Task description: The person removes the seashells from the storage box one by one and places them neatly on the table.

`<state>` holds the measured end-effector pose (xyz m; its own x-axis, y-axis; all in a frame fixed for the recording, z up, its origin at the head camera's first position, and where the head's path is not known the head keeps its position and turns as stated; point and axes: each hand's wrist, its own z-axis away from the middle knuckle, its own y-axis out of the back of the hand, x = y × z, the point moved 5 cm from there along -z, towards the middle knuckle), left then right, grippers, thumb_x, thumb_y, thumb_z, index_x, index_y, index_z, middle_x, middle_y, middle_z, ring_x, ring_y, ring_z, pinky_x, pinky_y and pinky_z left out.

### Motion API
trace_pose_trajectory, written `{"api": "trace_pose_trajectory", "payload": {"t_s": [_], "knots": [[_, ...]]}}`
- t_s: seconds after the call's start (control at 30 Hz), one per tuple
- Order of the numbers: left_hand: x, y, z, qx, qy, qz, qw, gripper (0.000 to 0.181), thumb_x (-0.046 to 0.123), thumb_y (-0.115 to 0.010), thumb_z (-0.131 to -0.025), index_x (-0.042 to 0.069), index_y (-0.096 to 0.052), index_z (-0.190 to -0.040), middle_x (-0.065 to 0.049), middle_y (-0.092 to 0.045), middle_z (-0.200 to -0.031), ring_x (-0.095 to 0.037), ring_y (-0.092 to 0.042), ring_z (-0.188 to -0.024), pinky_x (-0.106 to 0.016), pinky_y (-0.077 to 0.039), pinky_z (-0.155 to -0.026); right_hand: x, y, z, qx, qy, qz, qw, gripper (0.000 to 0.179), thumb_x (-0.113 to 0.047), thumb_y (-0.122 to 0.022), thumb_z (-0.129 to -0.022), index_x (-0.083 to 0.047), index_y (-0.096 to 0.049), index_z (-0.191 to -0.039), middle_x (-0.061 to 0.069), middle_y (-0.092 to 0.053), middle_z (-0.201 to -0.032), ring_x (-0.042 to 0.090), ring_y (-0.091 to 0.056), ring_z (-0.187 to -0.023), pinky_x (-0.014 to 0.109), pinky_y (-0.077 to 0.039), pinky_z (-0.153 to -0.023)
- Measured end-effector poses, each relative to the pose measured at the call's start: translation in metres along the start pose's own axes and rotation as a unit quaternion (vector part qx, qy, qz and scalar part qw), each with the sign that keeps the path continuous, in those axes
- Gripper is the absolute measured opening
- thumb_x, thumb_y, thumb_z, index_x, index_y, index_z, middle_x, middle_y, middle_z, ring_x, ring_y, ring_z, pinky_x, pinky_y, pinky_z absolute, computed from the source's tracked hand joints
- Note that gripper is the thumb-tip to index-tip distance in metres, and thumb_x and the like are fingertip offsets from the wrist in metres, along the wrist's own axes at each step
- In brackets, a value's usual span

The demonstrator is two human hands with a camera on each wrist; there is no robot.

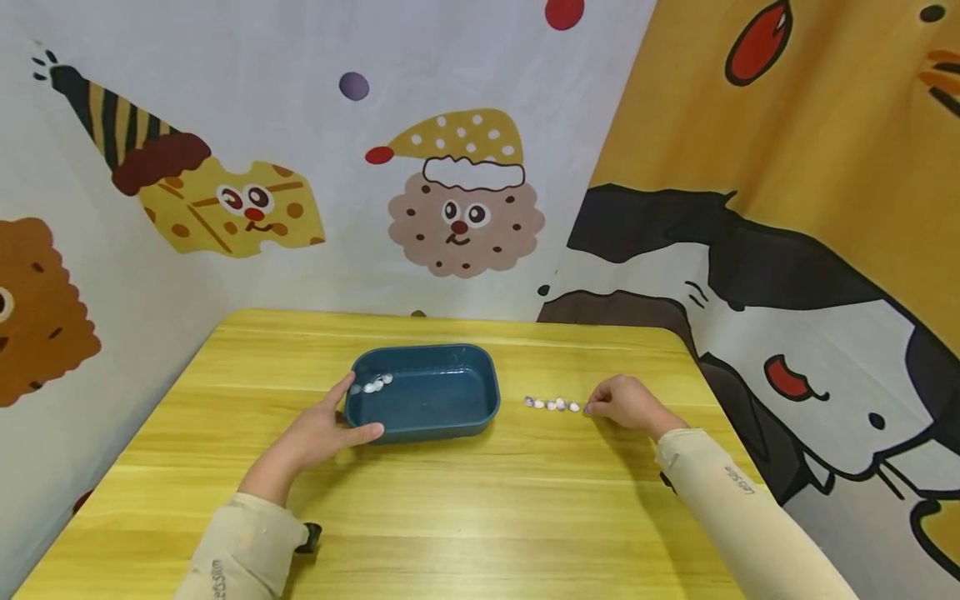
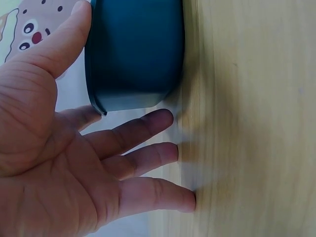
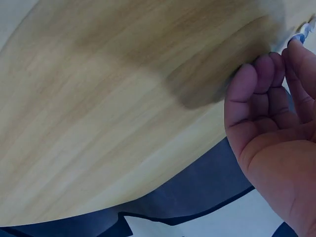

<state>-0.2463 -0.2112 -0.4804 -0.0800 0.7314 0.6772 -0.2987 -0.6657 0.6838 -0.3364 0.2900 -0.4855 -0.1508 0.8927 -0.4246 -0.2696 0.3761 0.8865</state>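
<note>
A dark blue rectangular tray stands on the table, with several small white pieces inside near its left end. My left hand spans the tray's left end, thumb and index finger at its rim. In the left wrist view its other fingers stretch out below the tray wall, holding nothing. To the tray's right runs a row of small white and purple shell-like pieces. At the row's right end, my right hand pinches one shell-like piece between thumb and fingertip, its other fingers curled; the fingertips partly hide it.
The yellow wood-grain table reaches back to a printed cloth with cartoon figures. More printed cloth hangs along the right side, close beyond the table edge.
</note>
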Motion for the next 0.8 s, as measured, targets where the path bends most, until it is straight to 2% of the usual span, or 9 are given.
{"api": "trace_pose_trajectory", "payload": {"t_s": [0.1, 0.33, 0.43, 0.8], "knots": [[0.000, -0.001, 0.000, -0.002, 0.001, 0.001, 1.0000, 0.125, 0.068, -0.076, -0.090, 0.018, 0.000, -0.174, -0.037, -0.056, -0.150, -0.049, -0.063, -0.131, -0.062, -0.057, -0.099, 0.001, -0.001, -0.001, 0.001, -0.007, 0.003, 1.0000, 0.010, -0.023, -0.078, -0.100, -0.015, -0.081, -0.094, -0.002, -0.075, -0.088, 0.013, -0.055, -0.073, 0.030, -0.046, -0.067], [-0.001, 0.000, -0.001, -0.001, 0.005, 0.001, 1.0000, 0.125, 0.068, -0.076, -0.090, 0.019, 0.001, -0.174, -0.036, -0.057, -0.149, -0.049, -0.063, -0.131, -0.062, -0.057, -0.099, 0.001, -0.002, -0.008, 0.010, 0.012, 0.025, 0.9996, 0.010, -0.020, -0.076, -0.101, -0.013, -0.080, -0.096, -0.001, -0.076, -0.091, 0.013, -0.057, -0.075, 0.030, -0.048, -0.070], [0.000, -0.001, -0.001, 0.000, 0.004, 0.000, 1.0000, 0.125, 0.068, -0.076, -0.090, 0.019, 0.000, -0.175, -0.035, -0.059, -0.148, -0.047, -0.064, -0.129, -0.061, -0.058, -0.098, 0.002, -0.004, -0.010, 0.010, 0.008, 0.030, 0.9995, 0.009, -0.020, -0.076, -0.101, -0.013, -0.080, -0.096, -0.001, -0.076, -0.091, 0.013, -0.057, -0.075, 0.030, -0.049, -0.071], [-0.001, 0.000, -0.003, 0.001, 0.005, -0.005, 1.0000, 0.125, 0.069, -0.076, -0.089, 0.019, 0.001, -0.174, -0.035, -0.060, -0.147, -0.047, -0.066, -0.127, -0.061, -0.058, -0.097, -0.002, -0.002, -0.009, 0.013, 0.011, 0.023, 0.9996, 0.010, -0.018, -0.076, -0.101, -0.011, -0.080, -0.095, -0.001, -0.075, -0.089, 0.014, -0.057, -0.075, 0.031, -0.048, -0.070]]}}
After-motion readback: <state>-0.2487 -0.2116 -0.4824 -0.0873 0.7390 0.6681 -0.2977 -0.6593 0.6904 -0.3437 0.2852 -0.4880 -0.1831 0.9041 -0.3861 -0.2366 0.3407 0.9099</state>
